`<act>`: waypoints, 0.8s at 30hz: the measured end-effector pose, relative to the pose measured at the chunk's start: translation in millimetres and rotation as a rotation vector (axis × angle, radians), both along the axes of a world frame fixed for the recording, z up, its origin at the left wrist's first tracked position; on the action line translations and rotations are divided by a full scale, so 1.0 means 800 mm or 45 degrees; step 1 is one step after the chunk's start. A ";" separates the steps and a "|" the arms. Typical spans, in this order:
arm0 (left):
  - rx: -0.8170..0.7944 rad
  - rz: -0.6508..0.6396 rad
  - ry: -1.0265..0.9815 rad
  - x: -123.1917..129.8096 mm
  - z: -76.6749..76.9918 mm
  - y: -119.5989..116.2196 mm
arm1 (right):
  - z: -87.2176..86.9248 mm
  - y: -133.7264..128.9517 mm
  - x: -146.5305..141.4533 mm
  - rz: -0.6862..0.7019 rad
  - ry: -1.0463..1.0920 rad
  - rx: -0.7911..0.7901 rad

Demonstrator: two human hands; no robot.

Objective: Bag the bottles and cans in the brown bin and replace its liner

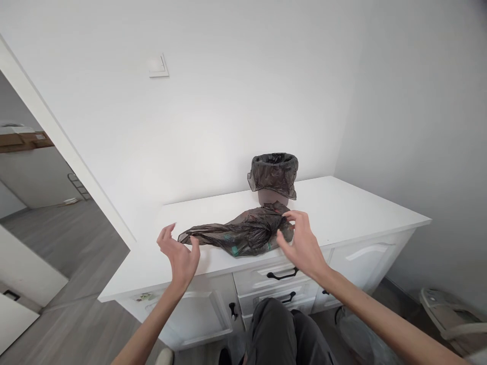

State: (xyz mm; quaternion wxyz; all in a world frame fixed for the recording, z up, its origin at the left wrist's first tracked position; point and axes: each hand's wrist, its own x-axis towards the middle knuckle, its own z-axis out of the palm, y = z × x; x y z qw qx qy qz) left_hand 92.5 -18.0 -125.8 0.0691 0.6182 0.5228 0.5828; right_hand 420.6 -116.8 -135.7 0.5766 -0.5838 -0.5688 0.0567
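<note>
A dark see-through garbage bag [247, 230] lies on its side on the white countertop, with a few green bits and other contents showing through the film. Its narrow, gathered end points left, beside my left hand [180, 253], whose thumb and fingers are spread. At the fuller right end is my right hand [302, 246], thumb and fingertips apart around the bunched plastic; whether they touch it I cannot tell. Just behind the bag stands a small trash can [272, 196], lined with another dark bag [274, 175] folded over its rim.
The white cabinet [190, 312] under the countertop [365, 213] has black handles. A wall with a light switch [158, 66] rises behind it. To the left is a doorway, and at the lower right a beige chair-like object [449, 317] stands near a clear plastic bag [361, 332].
</note>
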 end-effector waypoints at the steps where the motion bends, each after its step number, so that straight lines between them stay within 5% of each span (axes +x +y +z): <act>1: 0.146 -0.037 0.155 0.004 0.004 -0.011 | 0.001 -0.008 -0.009 0.029 -0.220 0.083; 3: 0.334 -0.218 0.519 0.016 0.007 -0.030 | 0.004 -0.020 -0.027 0.198 -0.661 0.197; 7: 0.169 -0.464 0.968 0.038 -0.006 -0.037 | 0.010 -0.018 -0.055 0.399 -1.184 0.229; 13: 0.043 -0.451 1.111 0.025 -0.033 -0.025 | 0.017 0.003 -0.054 0.195 -1.170 0.182; 19: 0.249 -0.664 1.204 -0.003 -0.035 -0.062 | 0.026 -0.020 -0.047 0.313 -1.085 0.204; 24: 0.325 -0.735 1.221 -0.005 -0.036 -0.087 | 0.011 -0.040 -0.042 0.284 -1.117 0.225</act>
